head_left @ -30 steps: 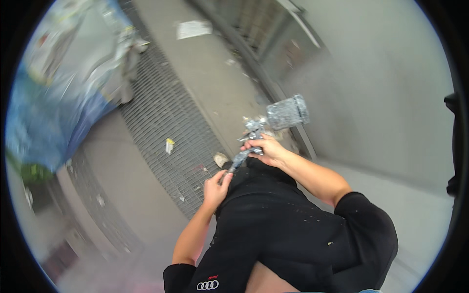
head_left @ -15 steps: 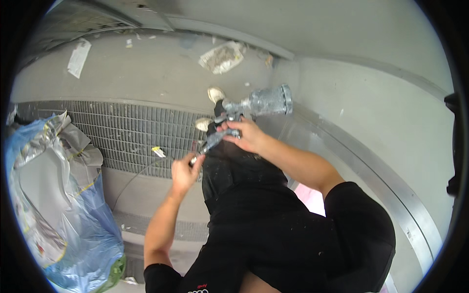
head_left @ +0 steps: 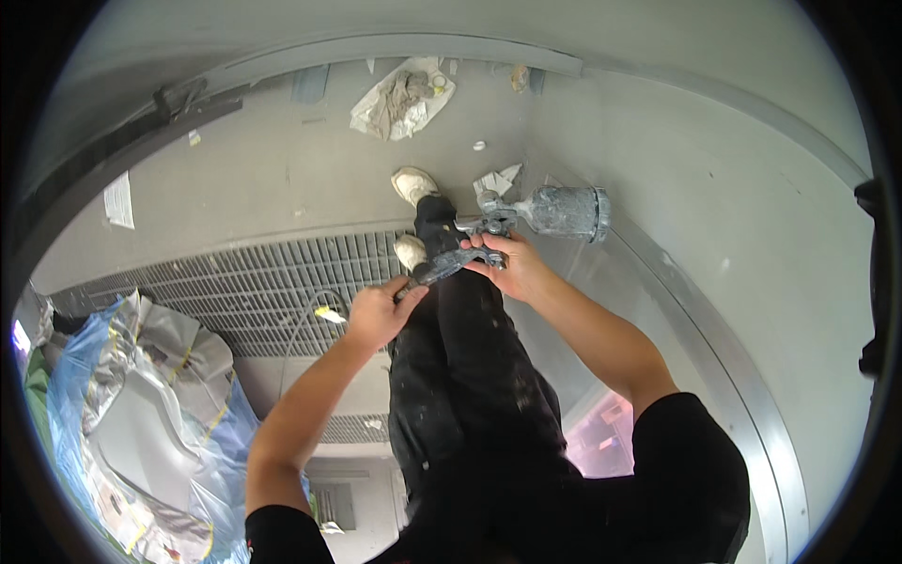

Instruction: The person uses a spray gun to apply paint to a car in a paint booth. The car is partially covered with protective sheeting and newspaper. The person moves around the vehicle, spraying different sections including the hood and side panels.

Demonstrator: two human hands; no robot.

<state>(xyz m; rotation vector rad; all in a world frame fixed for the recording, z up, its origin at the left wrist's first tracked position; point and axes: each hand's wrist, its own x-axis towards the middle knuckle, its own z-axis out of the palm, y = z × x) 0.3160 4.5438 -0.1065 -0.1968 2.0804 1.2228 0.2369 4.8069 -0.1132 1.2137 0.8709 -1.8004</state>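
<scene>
A paint-spattered grey spray gun (head_left: 442,266) lies sideways in front of my legs, its round cup (head_left: 567,212) pointing right. My right hand (head_left: 520,269) is closed around the gun's body near the trigger. Fingers of my left hand (head_left: 378,312) pinch the lower end of the gun's handle, where the hose coupling would sit. That joint is mostly hidden by the fingers. A thin hose (head_left: 299,331) runs across the floor grating below the left hand.
Floor grating (head_left: 272,273) stretches left of my feet. At the lower left stands a grey panel (head_left: 146,428) masked with paper and blue film (head_left: 70,376). Crumpled paper (head_left: 402,99) lies ahead; a wall (head_left: 714,216) rises at the right.
Both hands and the spray gun have shifted right and slightly away. The left hand has moved closer in along the handle. My view has turned, so the floor and the masked panel appear shifted.
</scene>
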